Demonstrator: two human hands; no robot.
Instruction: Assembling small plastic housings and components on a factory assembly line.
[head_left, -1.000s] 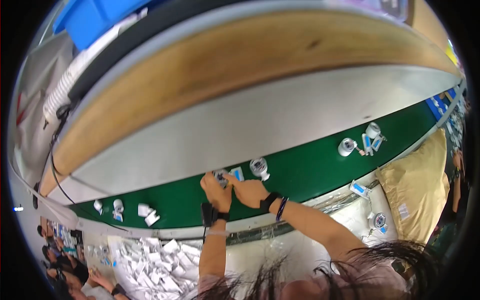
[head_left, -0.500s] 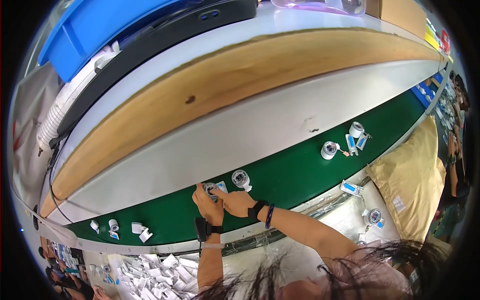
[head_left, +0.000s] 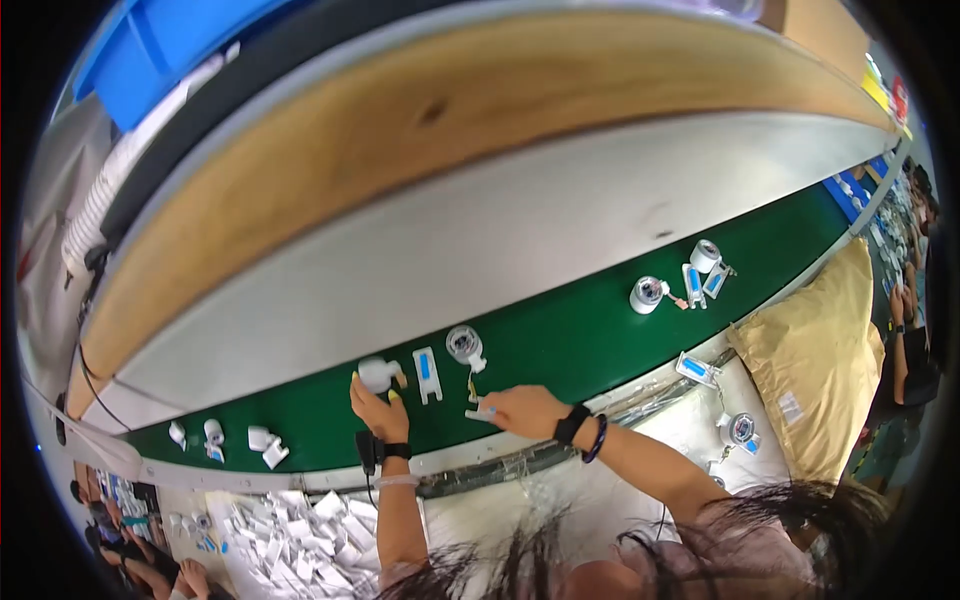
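Observation:
My left hand has its thumb and fingers around a white round housing at the back of the green surface. My right hand pinches a small white piece, its far part covered by the fingers. A short lead runs from that piece towards a second round housing, which lies with its dark, ringed face up. Between the two housings sits a white flat bracket with a blue strip, touched by neither hand.
Farther right on the green belt lie more round housings and blue-striped brackets. Several white parts stand at the left. Below are a heap of white pieces and a tan bag. A grey-white wall borders the belt's back.
My hands, together over one housing before, are now apart. The right has moved right and holds the small white piece; the left keeps a housing, now turned with its plain white side up.

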